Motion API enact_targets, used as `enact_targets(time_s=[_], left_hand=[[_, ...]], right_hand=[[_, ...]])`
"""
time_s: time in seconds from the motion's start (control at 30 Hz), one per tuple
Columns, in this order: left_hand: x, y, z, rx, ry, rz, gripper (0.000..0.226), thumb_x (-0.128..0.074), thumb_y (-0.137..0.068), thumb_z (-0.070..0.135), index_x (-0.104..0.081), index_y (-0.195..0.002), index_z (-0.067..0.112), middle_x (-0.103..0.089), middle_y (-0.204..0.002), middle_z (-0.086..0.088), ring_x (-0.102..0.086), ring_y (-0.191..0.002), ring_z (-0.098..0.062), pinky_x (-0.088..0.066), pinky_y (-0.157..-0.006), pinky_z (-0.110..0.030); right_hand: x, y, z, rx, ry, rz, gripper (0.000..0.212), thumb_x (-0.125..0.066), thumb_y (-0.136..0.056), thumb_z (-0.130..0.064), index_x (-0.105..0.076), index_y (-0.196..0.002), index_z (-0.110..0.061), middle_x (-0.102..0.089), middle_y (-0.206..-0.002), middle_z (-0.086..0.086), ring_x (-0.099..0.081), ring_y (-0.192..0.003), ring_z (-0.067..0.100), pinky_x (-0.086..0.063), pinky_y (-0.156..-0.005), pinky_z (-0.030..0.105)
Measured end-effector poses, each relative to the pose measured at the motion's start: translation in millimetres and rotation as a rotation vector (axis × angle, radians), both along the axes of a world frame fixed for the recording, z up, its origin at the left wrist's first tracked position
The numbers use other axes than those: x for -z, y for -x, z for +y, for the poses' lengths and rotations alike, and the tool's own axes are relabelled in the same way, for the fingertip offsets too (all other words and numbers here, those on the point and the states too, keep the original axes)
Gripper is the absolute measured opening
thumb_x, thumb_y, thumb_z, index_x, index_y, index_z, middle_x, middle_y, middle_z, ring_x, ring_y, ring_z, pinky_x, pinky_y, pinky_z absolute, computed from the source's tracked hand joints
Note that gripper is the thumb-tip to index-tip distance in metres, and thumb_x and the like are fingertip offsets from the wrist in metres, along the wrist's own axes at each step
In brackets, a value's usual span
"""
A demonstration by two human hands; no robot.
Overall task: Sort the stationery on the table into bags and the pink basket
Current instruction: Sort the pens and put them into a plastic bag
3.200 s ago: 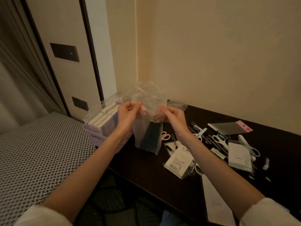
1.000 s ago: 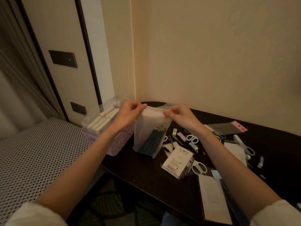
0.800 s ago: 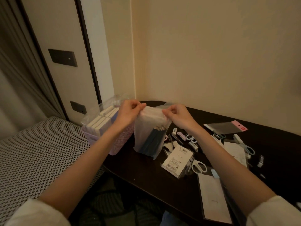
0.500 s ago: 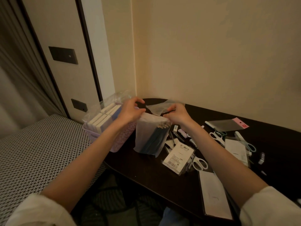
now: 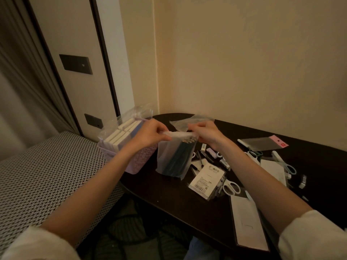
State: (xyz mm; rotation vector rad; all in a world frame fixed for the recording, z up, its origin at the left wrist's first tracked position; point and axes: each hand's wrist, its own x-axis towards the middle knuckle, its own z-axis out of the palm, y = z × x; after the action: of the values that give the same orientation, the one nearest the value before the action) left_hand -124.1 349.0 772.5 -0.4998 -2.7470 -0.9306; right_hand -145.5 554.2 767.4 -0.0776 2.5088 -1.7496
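Note:
A clear plastic bag (image 5: 173, 159) with dark pencils inside stands on the dark table (image 5: 169, 192). My left hand (image 5: 150, 133) pinches the left end of its folded top, and my right hand (image 5: 204, 134) pinches the right end, with the loose flap sticking up behind. Just left of the bag sits the pink basket (image 5: 139, 161), holding white notebooks (image 5: 122, 136) in a clear wrapper.
Loose stationery lies to the right: a barcoded packet (image 5: 205, 178), white scissors (image 5: 231, 187), blue scissors (image 5: 287, 167), erasers, pens, an empty bag with a pink header (image 5: 262, 143) and a white sleeve (image 5: 247, 224). A woven-pattern bed is at the left.
The bag's open top has been folded down and flattened between both hands. The bag has stayed standing on the table beside the basket.

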Motion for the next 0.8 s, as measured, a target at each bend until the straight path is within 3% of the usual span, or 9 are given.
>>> enact_targets(time_s=[0.07,0.17,0.23,0.3,0.37,0.47,0.57,0.67,0.8], left_hand=[[5,2,-3,-0.015,-0.051,0.006,0.017,-0.074,-0.08,0.016,-0.072,-0.094,0.008,-0.069,-0.099,-0.007,-0.057,-0.076,-0.008,-0.04,-0.064,-0.017],[11,4,-10,-0.036,-0.142,-0.055,0.014,-0.072,-0.083,0.018,-0.069,-0.082,0.004,-0.063,-0.086,-0.003,-0.055,-0.073,-0.007,-0.041,-0.063,-0.019],[14,4,-15,-0.042,-0.255,-0.141,0.017,-0.072,-0.083,0.023,-0.069,-0.08,0.006,-0.06,-0.086,0.006,-0.055,-0.076,-0.003,-0.043,-0.067,-0.021],[18,5,-19,-0.037,-0.393,-0.226,0.016,-0.072,-0.082,0.026,-0.071,-0.082,0.009,-0.066,-0.103,0.002,-0.063,-0.092,-0.012,-0.052,-0.082,-0.033],[22,5,-21,-0.057,-0.495,-0.272,0.011,-0.073,-0.081,0.025,-0.072,-0.079,0.014,-0.07,-0.105,-0.006,-0.066,-0.1,-0.019,-0.052,-0.093,-0.042],[22,4,-22,-0.09,-0.605,-0.248,0.014,-0.075,-0.08,0.019,-0.072,-0.088,0.008,-0.073,-0.099,-0.009,-0.07,-0.095,-0.022,-0.055,-0.089,-0.045],[14,4,-22,-0.093,-0.726,-0.186,0.019,-0.073,-0.081,0.011,-0.071,-0.096,0.0,-0.075,-0.089,-0.006,-0.072,-0.085,-0.019,-0.058,-0.073,-0.031],[0,0,-18,-0.157,-0.83,-0.127,0.009,-0.071,-0.084,0.011,-0.069,-0.081,0.002,-0.068,-0.059,0.005,-0.064,-0.056,-0.002,-0.048,-0.051,-0.012],[-9,3,-27,-0.106,-0.835,-0.157,0.022,-0.067,-0.087,0.026,-0.071,-0.096,0.006,-0.073,-0.083,0.001,-0.068,-0.071,-0.003,-0.052,-0.061,-0.014]], right_hand=[[4,-8,2,-0.14,-0.036,0.093,0.028,-0.06,-0.091,-0.038,-0.067,-0.104,-0.015,-0.064,-0.108,0.004,-0.058,-0.103,0.015,-0.047,-0.089,0.029],[19,-12,7,-0.289,-0.035,0.127,0.039,-0.075,-0.079,-0.027,-0.063,-0.115,-0.019,-0.063,-0.113,-0.002,-0.058,-0.107,0.01,-0.05,-0.087,0.028],[28,-11,7,-0.291,-0.019,0.153,0.043,-0.077,-0.077,-0.015,-0.061,-0.116,-0.018,-0.063,-0.115,-0.002,-0.059,-0.109,0.009,-0.052,-0.088,0.027],[34,-10,3,-0.267,-0.009,0.196,0.037,-0.074,-0.08,-0.011,-0.061,-0.115,-0.017,-0.064,-0.113,-0.002,-0.061,-0.106,0.01,-0.053,-0.082,0.023],[36,-9,-1,-0.249,0.017,0.228,0.033,-0.072,-0.082,-0.011,-0.062,-0.113,-0.014,-0.066,-0.109,0.0,-0.063,-0.103,0.01,-0.054,-0.077,0.02],[36,-4,-5,-0.223,0.05,0.248,0.031,-0.071,-0.083,-0.01,-0.063,-0.113,-0.008,-0.068,-0.109,0.005,-0.065,-0.102,0.013,-0.057,-0.079,0.024],[27,1,-10,-0.224,0.137,0.221,0.029,-0.07,-0.083,-0.008,-0.063,-0.111,-0.007,-0.068,-0.11,0.009,-0.066,-0.102,0.016,-0.058,-0.082,0.033],[16,7,-16,-0.224,0.28,0.141,0.023,-0.067,-0.084,-0.006,-0.064,-0.107,-0.011,-0.07,-0.106,0.008,-0.069,-0.098,0.018,-0.059,-0.079,0.033],[4,22,-26,-0.221,0.486,0.024,0.028,-0.065,-0.086,-0.007,-0.063,-0.114,-0.004,-0.07,-0.107,0.013,-0.069,-0.096,0.023,-0.059,-0.078,0.032]])
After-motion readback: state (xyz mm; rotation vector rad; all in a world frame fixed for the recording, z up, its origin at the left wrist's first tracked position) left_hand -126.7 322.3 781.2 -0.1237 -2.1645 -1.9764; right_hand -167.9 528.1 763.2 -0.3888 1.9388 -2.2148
